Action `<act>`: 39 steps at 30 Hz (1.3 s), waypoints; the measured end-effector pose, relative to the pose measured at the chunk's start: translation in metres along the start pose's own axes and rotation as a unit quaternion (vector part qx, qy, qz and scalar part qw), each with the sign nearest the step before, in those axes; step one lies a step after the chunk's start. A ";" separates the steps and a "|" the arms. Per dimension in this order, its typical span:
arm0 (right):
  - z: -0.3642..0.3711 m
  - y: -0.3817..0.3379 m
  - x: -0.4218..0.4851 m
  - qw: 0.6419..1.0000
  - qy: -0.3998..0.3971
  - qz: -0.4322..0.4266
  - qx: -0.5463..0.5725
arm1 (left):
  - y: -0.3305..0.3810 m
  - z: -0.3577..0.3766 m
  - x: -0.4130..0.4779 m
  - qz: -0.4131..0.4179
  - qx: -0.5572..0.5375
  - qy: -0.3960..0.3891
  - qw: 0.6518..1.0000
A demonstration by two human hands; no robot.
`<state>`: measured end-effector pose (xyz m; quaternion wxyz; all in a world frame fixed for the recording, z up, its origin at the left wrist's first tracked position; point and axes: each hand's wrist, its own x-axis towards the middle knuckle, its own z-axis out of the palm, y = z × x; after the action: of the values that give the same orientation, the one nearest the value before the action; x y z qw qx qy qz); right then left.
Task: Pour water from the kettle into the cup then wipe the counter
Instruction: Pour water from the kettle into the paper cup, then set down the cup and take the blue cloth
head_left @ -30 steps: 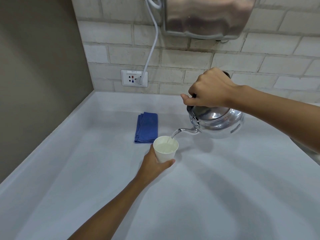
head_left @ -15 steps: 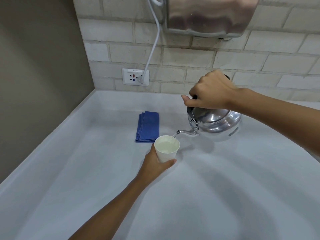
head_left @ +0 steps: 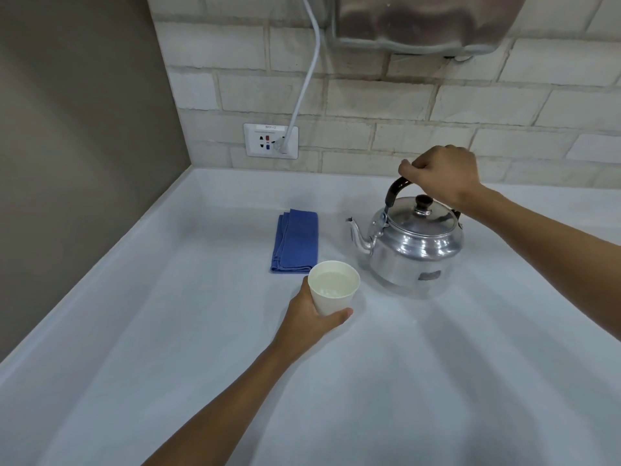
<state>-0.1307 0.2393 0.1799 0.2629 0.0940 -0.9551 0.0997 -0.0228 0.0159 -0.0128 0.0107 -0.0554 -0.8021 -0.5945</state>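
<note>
Washroom or pantry corner, white brick-tile wall (head_left: 386, 102), steel wall-mounted dryer-type unit (head_left: 420, 21) w/ grey cord (head_left: 307, 79) into white wall socket (head_left: 271, 140), plain white counter (head_left: 403, 381).

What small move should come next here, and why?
Probably the right hand should let go of the shiny metal kettle: it stands upright on the white counter, and the white paper cup holds water. The folded blue cloth lies untouched.
</note>
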 end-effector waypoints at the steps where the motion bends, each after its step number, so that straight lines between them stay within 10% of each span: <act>1: 0.005 0.002 0.004 1.000 -0.007 0.022 0.008 | 0.000 0.000 0.000 -0.001 0.003 0.002 1.000; 31: 0.068 0.010 0.046 0.994 -0.061 0.086 -0.011 | 0.001 -0.001 0.001 -0.020 0.021 0.002 1.000; 39: 0.080 -0.027 -0.072 0.985 0.120 -0.004 0.122 | 0.006 -0.013 -0.001 -0.027 0.027 -0.078 0.996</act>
<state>-0.1024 0.2029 0.0789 0.3630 0.1166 -0.8968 0.2246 -0.0219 0.0056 -0.0033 -0.0661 -0.0797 -0.8173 -0.5668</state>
